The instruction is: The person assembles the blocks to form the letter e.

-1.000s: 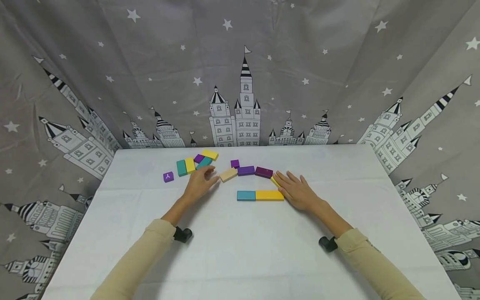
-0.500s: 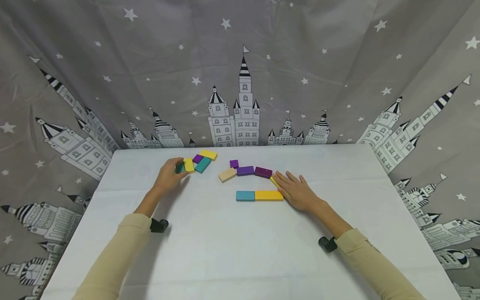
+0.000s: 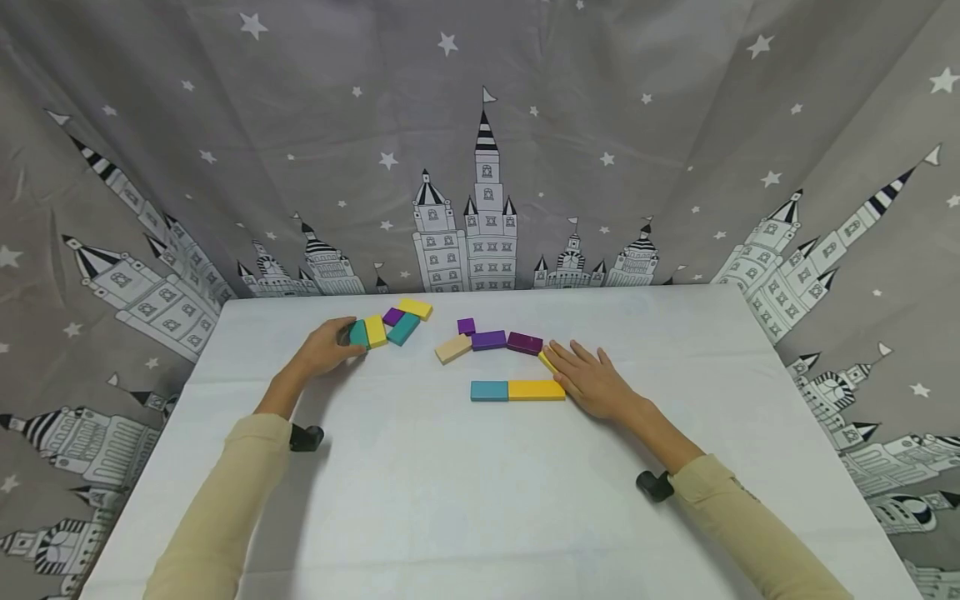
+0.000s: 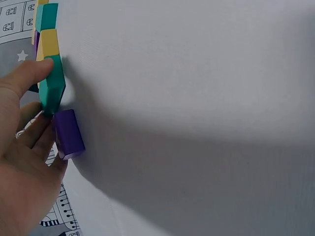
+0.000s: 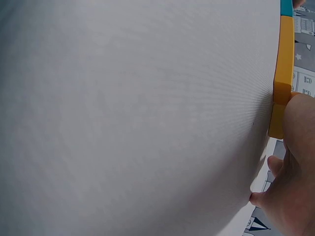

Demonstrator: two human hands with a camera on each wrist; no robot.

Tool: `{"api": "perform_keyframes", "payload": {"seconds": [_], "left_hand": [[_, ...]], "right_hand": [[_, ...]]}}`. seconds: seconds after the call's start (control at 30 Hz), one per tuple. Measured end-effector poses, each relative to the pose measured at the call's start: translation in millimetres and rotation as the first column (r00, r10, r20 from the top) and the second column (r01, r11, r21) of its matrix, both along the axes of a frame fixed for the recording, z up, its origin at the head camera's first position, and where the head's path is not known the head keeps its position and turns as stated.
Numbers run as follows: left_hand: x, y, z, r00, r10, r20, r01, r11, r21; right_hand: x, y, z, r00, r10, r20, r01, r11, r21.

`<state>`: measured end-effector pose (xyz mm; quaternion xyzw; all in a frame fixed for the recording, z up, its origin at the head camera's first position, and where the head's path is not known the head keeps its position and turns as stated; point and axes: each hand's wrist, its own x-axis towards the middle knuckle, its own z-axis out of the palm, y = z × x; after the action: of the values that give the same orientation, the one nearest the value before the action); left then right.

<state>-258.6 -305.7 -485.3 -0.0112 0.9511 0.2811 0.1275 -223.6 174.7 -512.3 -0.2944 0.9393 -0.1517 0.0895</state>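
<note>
In the head view my left hand [image 3: 324, 348] is at the left group, thumb and fingers on either side of a teal block [image 3: 359, 334]. A yellow block [image 3: 375, 331] stands against its right side. The left wrist view has the thumb [image 4: 34, 73] on the teal block [image 4: 52, 88], with a purple block [image 4: 70, 132] beside the fingers; the head view hides that purple one behind the hand. My right hand [image 3: 596, 387] lies flat with fingers extended, partly covering a small yellow block [image 3: 548, 361]. Touching the right hand is the end of a long orange-yellow block [image 3: 536, 391].
A blue block [image 3: 489, 392] adjoins the orange-yellow one. Behind them, a beige block [image 3: 453, 349], two purple blocks [image 3: 489, 340] and a maroon block [image 3: 525, 343] form an arc. Another teal block [image 3: 403, 329] lies near a small purple one [image 3: 393, 317] and a yellow one [image 3: 416, 309].
My left hand has moved left from beside the beige block to the teal block, and its thumb and fingers now grip it. The right hand has stayed in place.
</note>
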Motion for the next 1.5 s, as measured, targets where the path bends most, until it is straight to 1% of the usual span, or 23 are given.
{"api": "perform_keyframes", "payload": {"seconds": [0.07,0.2,0.3,0.37,0.5,0.57,0.67,0.77,0.87,1.0,1.13,1.33,1.43,1.5], "left_hand": [[-1.0,-0.9,-0.9,1.000,0.003,0.003,-0.003,1.000,0.002],[0.0,-2.0,0.9,1.000,0.031,-0.004,-0.031,1.000,0.003],[2.7,-1.4,5.6,0.999,0.048,-0.014,-0.047,0.999,0.015],[4.5,-0.2,8.6,0.998,0.044,-0.033,-0.043,0.999,0.029],[11.5,10.1,13.6,0.996,-0.004,-0.091,0.010,0.998,0.058],[16.0,19.4,13.7,0.992,-0.034,-0.118,0.043,0.996,0.074],[24.7,37.2,12.6,0.988,-0.076,-0.137,0.091,0.990,0.105],[34.0,54.3,10.6,0.982,-0.113,-0.152,0.136,0.979,0.151],[42.1,69.3,7.3,0.974,-0.152,-0.169,0.185,0.961,0.205],[50.1,86.3,2.2,0.969,-0.184,-0.166,0.222,0.942,0.253],[57.0,99.2,-1.4,0.964,-0.210,-0.166,0.248,0.932,0.263],[61.7,109.5,-11.0,0.939,-0.271,-0.212,0.320,0.914,0.248],[62.6,112.4,-14.0,0.931,-0.290,-0.224,0.340,0.911,0.232],[62.6,114.2,-15.3,0.930,-0.291,-0.223,0.340,0.914,0.223]], "right_hand": [[0.1,-0.4,0.5,1.000,0.002,0.000,-0.002,1.000,0.001],[-0.2,-0.7,0.7,1.000,0.003,0.001,-0.003,1.000,0.003],[-0.2,-0.3,0.9,1.000,0.002,0.000,-0.002,1.000,0.001],[-0.3,0.0,0.3,1.000,0.000,0.000,0.000,1.000,0.003],[-0.5,0.2,-0.8,1.000,0.001,0.000,-0.001,1.000,0.003],[-0.6,0.3,-1.1,1.000,0.002,-0.001,-0.002,1.000,0.002],[-0.8,0.6,-1.3,1.000,0.003,-0.003,-0.003,1.000,0.001],[-1.0,0.6,-1.8,1.000,0.004,-0.001,-0.004,1.000,0.004],[-0.9,0.9,-1.9,1.000,0.004,-0.001,-0.004,1.000,0.005],[-0.6,1.3,-1.6,1.000,0.005,-0.005,-0.005,1.000,0.002],[-0.5,1.1,-1.2,1.000,0.007,-0.010,-0.007,1.000,0.002],[-0.1,0.9,0.3,1.000,0.005,-0.009,-0.005,1.000,-0.005],[0.2,0.7,0.7,1.000,0.005,-0.007,-0.005,1.000,-0.005],[0.4,0.5,0.7,1.000,0.005,-0.005,-0.005,1.000,-0.006]]}}
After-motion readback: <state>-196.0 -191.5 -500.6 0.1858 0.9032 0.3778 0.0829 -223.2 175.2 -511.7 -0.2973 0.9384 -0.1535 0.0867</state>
